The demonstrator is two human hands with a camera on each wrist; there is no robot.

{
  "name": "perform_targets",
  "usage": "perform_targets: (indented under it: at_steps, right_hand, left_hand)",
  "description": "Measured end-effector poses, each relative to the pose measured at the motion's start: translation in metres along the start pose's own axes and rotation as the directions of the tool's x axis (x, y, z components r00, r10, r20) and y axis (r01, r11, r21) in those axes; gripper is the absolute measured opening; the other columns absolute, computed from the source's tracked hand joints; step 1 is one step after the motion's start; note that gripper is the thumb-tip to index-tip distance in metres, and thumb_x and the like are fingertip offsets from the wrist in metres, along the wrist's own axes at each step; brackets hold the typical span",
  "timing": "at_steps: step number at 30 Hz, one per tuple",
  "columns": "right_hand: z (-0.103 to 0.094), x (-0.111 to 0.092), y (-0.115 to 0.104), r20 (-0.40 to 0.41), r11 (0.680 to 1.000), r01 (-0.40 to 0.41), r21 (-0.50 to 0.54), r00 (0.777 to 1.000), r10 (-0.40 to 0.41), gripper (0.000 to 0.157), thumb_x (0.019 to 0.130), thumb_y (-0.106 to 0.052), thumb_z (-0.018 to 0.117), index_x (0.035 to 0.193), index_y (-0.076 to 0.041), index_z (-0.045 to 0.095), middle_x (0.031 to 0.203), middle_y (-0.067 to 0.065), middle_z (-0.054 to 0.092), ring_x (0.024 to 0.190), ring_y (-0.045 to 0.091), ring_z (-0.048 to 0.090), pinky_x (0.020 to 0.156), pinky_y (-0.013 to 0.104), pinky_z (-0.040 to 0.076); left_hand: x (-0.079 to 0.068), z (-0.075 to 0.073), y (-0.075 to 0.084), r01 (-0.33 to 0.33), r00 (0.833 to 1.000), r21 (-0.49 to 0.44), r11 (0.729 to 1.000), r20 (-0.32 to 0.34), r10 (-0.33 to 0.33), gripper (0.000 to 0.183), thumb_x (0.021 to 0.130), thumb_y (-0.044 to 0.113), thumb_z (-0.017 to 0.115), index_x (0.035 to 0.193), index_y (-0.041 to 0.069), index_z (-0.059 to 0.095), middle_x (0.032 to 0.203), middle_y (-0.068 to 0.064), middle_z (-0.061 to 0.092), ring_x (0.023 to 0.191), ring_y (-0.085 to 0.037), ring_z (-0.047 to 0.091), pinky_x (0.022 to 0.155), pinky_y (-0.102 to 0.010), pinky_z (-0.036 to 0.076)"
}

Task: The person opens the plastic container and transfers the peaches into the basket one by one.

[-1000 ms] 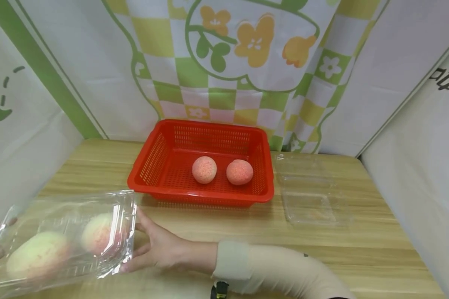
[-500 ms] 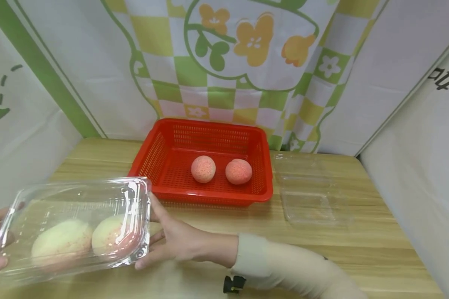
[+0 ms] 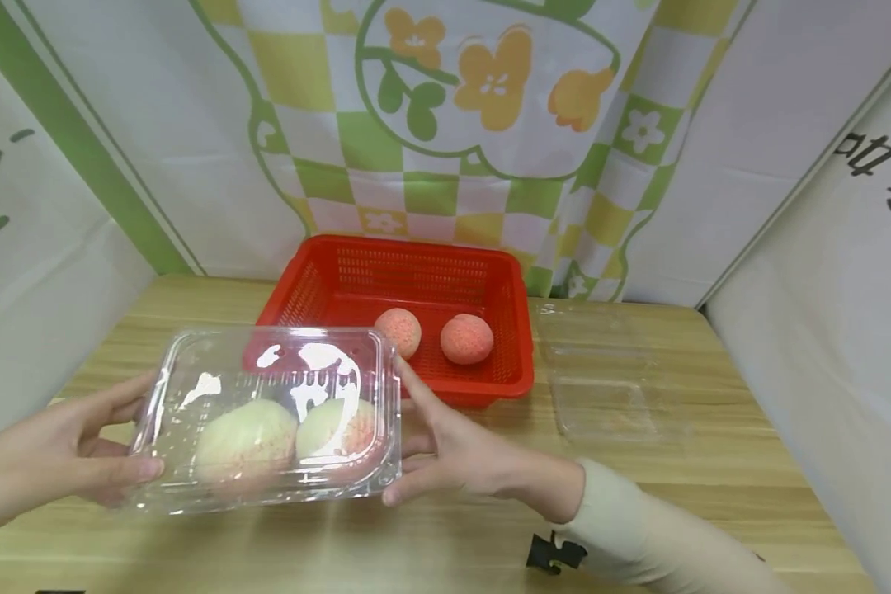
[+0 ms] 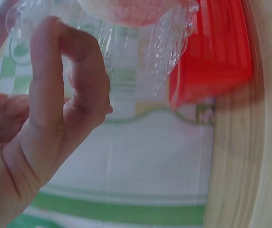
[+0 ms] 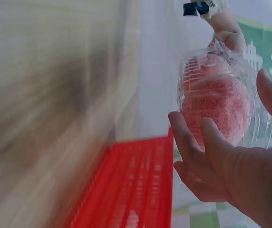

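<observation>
1. Since the earlier frame, the clear box [image 3: 319,356] has been carried rightward by both hands, and the near-left corner of the red basket [image 3: 416,268] is now covered by it in the head view.
2. The box's left short end is gripped by the left hand [image 3: 89,450], with the thumb laid along the near side and the fingers curled behind.
3. The right short end is held between thumb and fingers by the right hand [image 3: 449,450]; the fingers are set apart from one another.
4. The box is thus suspended directly between the hands, raised off the surface [image 3: 713,470]. Its long axis is stretched from hand to hand, roughly along the basket's long side, and the basket is approached more closely by the right hand than by the left.
5. Inside the box, a left peach [image 3: 247,441] and a right peach [image 3: 334,431] are seen side by side. Whether the lid is latched cannot be told.
6. Two pink peaches [image 3: 466,339] are held in the basket, one partly overlapped by the box's corner.
7. To the basket's right, another clear container [image 3: 601,388] is placed on the surface; behind, a checked cloth [image 3: 431,194] is hung.
</observation>
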State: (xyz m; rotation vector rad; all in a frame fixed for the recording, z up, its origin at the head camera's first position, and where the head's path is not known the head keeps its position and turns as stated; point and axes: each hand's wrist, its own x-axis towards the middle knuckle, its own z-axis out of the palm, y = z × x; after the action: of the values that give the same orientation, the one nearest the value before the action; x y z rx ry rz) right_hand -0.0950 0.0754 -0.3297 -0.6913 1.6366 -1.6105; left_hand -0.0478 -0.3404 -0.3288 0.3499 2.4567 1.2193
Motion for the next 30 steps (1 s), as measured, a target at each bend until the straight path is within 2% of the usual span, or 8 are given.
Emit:
perform_targets:
  at_steps: [8,11,14,18,24,26,28,30]
  right_hand:
    - [-0.043,-0.033,-0.001,-0.011,0.994,0.08,-0.074,0.997,-0.081,0.123,0.083,-0.001,0.078,0.156,-0.039,-0.013,0.162,0.024,0.018,0.136,0.046,0.046,0.1,0.045,0.053]
    - [-0.06,-0.051,0.002,-0.023,0.989,0.1,-0.111,0.994,-0.103,0.122,0.083,-0.007,0.079,0.156,-0.037,-0.015,0.163,0.027,0.013,0.141,0.05,0.037,0.103,0.046,0.051]
    - [-0.078,-0.072,0.005,-0.047,0.982,0.121,-0.143,0.991,-0.129,0.122,0.083,-0.011,0.08,0.157,-0.034,-0.015,0.162,0.032,0.008,0.141,0.053,0.032,0.107,0.046,0.047]
    - [-0.102,-0.105,0.008,-0.086,0.965,0.133,-0.225,0.984,-0.156,0.118,0.084,-0.019,0.078,0.158,-0.029,-0.013,0.158,0.037,0.003,0.137,0.059,0.032,0.106,0.041,0.047]
    - [-0.127,-0.153,0.008,-0.094,0.933,0.103,-0.345,0.985,-0.144,0.115,0.087,-0.033,0.075,0.157,-0.031,-0.015,0.154,0.041,-0.015,0.131,0.069,0.028,0.103,0.029,0.049]
    - [-0.134,-0.166,0.009,-0.073,0.934,0.097,-0.344,0.989,-0.129,0.117,0.087,-0.029,0.076,0.156,-0.031,-0.018,0.152,0.043,-0.018,0.133,0.062,0.031,0.102,0.026,0.05]
    - [-0.141,-0.177,0.012,-0.047,0.935,0.098,-0.342,0.992,-0.121,0.12,0.087,-0.023,0.077,0.155,-0.031,-0.021,0.149,0.047,-0.017,0.138,0.047,0.038,0.103,0.025,0.05]
    - [-0.148,-0.186,0.013,-0.031,0.943,0.084,-0.321,0.995,-0.099,0.123,0.086,-0.019,0.078,0.155,-0.03,-0.024,0.148,0.052,-0.005,0.135,0.03,0.048,0.101,0.027,0.052]
  left_hand:
    - [0.046,0.02,0.065,-0.027,0.997,-0.182,0.983,0.067,0.04,0.094,0.096,0.01,0.064,0.16,0.018,-0.004,0.156,-0.036,0.022,0.097,-0.019,0.072,0.072,-0.042,0.062]
    - [0.065,0.031,0.089,-0.025,0.995,-0.204,0.979,0.089,0.043,0.097,0.094,0.016,0.068,0.16,0.016,-0.002,0.151,-0.036,0.031,0.095,-0.023,0.071,0.073,-0.041,0.062]
    - [0.081,0.046,0.111,-0.01,0.994,-0.221,0.975,0.101,0.033,0.102,0.09,0.021,0.073,0.16,0.013,-0.001,0.143,-0.032,0.04,0.092,-0.027,0.07,0.074,-0.041,0.062]
    - [0.101,0.072,0.133,-0.007,0.993,-0.251,0.968,0.109,0.035,0.107,0.087,0.025,0.078,0.16,0.012,0.002,0.143,-0.031,0.042,0.09,-0.026,0.071,0.073,-0.041,0.062]
    - [0.122,0.113,0.158,-0.015,0.988,-0.367,0.93,0.135,0.069,0.104,0.085,0.021,0.08,0.16,0.013,0.008,0.146,-0.029,0.04,0.089,-0.025,0.072,0.071,-0.044,0.063]
    - [0.127,0.123,0.165,-0.016,0.985,-0.382,0.924,0.151,0.08,0.102,0.085,0.022,0.08,0.16,0.016,0.012,0.145,-0.026,0.044,0.09,-0.025,0.071,0.07,-0.044,0.063]
    - [0.132,0.132,0.171,-0.016,0.983,-0.377,0.926,0.163,0.083,0.097,0.084,0.023,0.081,0.158,0.018,0.018,0.142,-0.023,0.048,0.091,-0.024,0.07,0.069,-0.043,0.062]
    - [0.138,0.141,0.175,-0.012,0.98,-0.383,0.924,0.178,0.087,0.092,0.084,0.022,0.081,0.156,0.02,0.024,0.139,-0.021,0.052,0.092,-0.024,0.07,0.069,-0.043,0.062]
